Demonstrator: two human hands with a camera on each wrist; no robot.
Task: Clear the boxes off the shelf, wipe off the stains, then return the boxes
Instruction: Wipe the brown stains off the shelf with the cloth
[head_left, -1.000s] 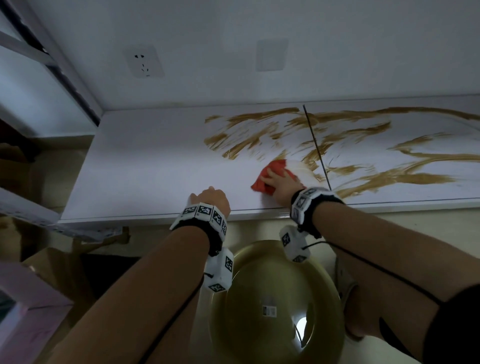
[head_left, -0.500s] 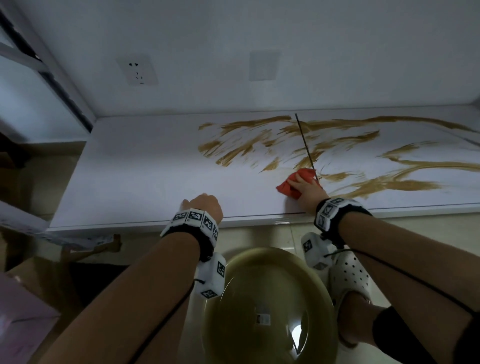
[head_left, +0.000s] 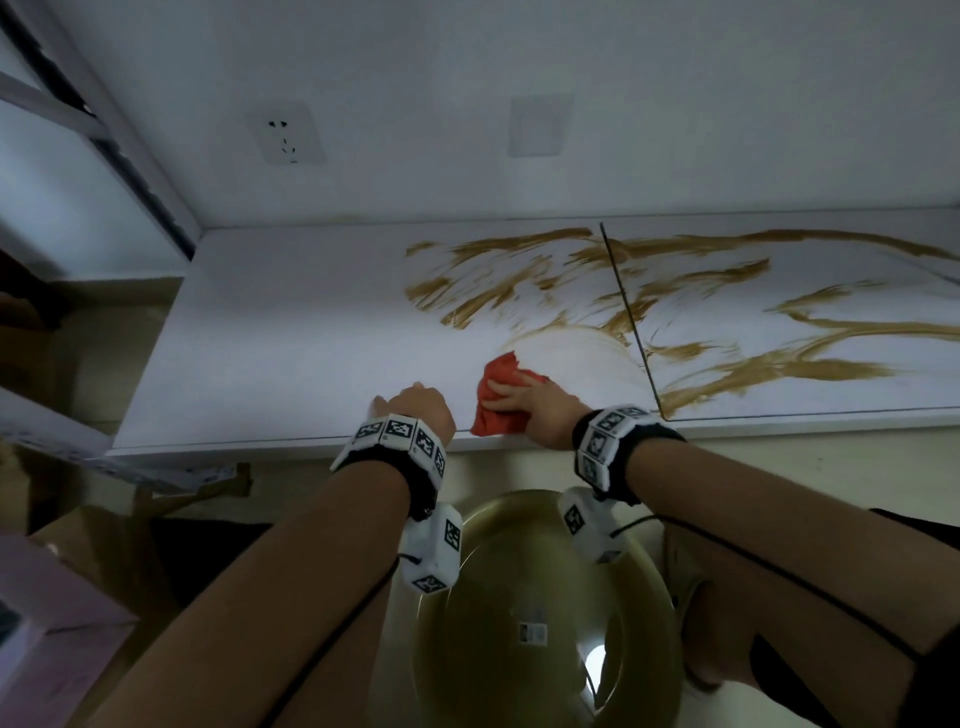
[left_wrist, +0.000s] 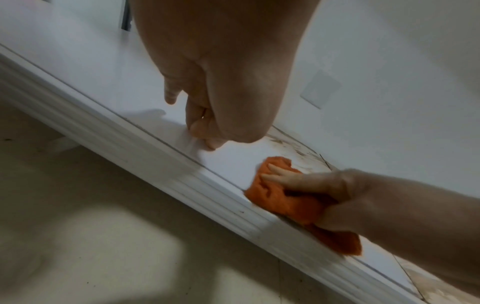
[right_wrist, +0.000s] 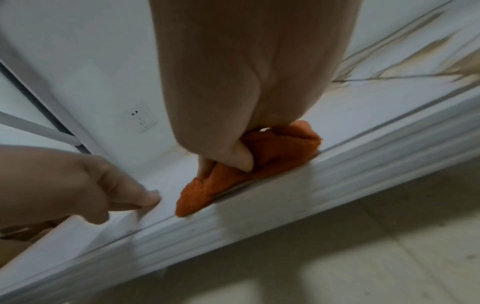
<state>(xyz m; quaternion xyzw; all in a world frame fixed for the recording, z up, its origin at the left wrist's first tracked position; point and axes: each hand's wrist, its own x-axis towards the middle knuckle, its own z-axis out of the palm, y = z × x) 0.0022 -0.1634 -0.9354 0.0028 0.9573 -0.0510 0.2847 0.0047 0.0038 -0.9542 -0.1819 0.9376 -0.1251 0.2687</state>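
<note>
The white shelf (head_left: 270, 338) carries brown smeared stains (head_left: 493, 296) across its middle and right, with a wiped arc near the front. My right hand (head_left: 511, 395) grips a crumpled red-orange cloth (head_left: 493, 423) and presses it on the shelf at the front edge. In the right wrist view the thumb (right_wrist: 241, 158) pinches the cloth (right_wrist: 280, 148), which hangs slightly over the lip. My left hand (head_left: 415, 410) rests just left of the cloth on the shelf edge, fingers curled (left_wrist: 205, 131), holding nothing. No boxes stand on the shelf.
A dark seam (head_left: 631, 322) splits the shelf right of the cloth. A wall socket (head_left: 288, 137) sits above. A round olive stool (head_left: 545, 623) stands below my arms. Cardboard (head_left: 88, 540) and a pink box (head_left: 52, 629) lie on the floor at left, by a white rack (head_left: 104, 130).
My right hand has dragged the cloth from beside the seam leftward and toward the front edge, leaving a cleaner patch. The left hand stays braced on the edge.
</note>
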